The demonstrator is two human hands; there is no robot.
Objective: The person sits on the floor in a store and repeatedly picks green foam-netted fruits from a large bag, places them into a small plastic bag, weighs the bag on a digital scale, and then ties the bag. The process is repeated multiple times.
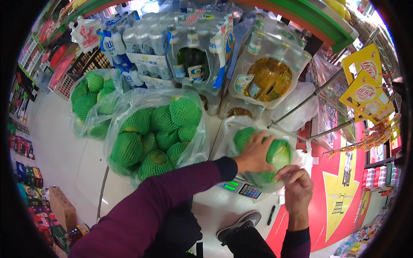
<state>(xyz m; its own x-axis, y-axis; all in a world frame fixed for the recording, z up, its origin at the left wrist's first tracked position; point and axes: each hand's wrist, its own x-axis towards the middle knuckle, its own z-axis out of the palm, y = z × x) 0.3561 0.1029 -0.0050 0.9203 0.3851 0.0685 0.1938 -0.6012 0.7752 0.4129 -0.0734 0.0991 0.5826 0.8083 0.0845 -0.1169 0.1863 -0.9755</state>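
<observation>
A clear plastic bag (230, 142) in front of me contains round green fruit (280, 154) in green foam netting. It sits by a digital weighing scale, whose keypad (250, 191) and lit green displays (230, 185) show below it. My left hand (255, 154) lies across the fruit with its fingers spread; whether it grips is unclear. At the bag's right side, my right hand (297, 185) brings thumb and fingers close together, blurred, and what they hold cannot be made out. Left of the scale is a large open bag (109, 142) of several netted fruits (159, 164).
Another bag of netted fruit (85, 104) stands farther left. Behind are shrink-wrapped cans (142, 40) and bottle packs (267, 77). A metal wire rack (297, 108) juts in at right. A dark pen-like object (271, 215) lies on the floor beside my shoe (238, 224).
</observation>
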